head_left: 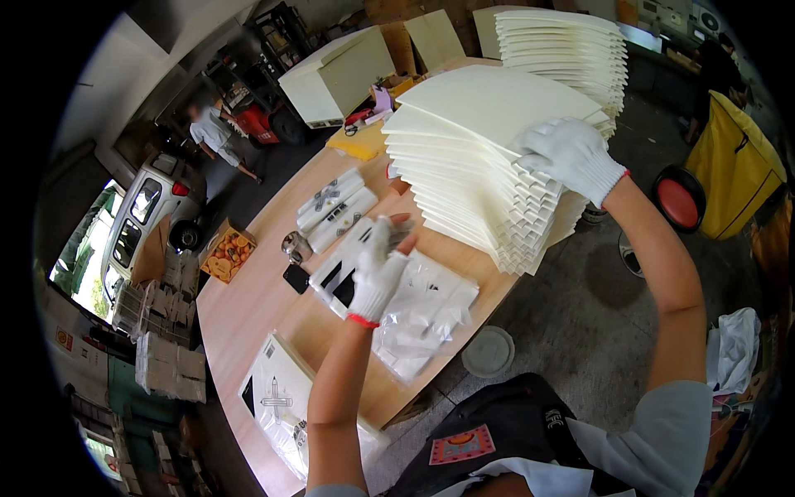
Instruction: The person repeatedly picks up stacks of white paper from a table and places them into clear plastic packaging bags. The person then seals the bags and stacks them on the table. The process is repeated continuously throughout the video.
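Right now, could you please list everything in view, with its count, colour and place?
Sheet stacks: two, cream, upper right.
Plastic bags: several, clear and white, table middle.
Plastic-wrapped pack: at least one, white, table's near left.
Rolled bundles: two, white, table middle.
Phone: one, black, table middle.
Carton: one, brown and orange, table's left edge.
Table: one, light wood, centre.
Van: one, silver, far left.
Forklift: one, red and black, background.
Round stool: one, red, right.
Large bag: one, yellow, far right.
Walking person: one, pale clothes, upper left.
Apron: one, dark, bottom.
Left hand: one, white-gloved, over the bags.
Right hand: one, white-gloved, at the front stack.
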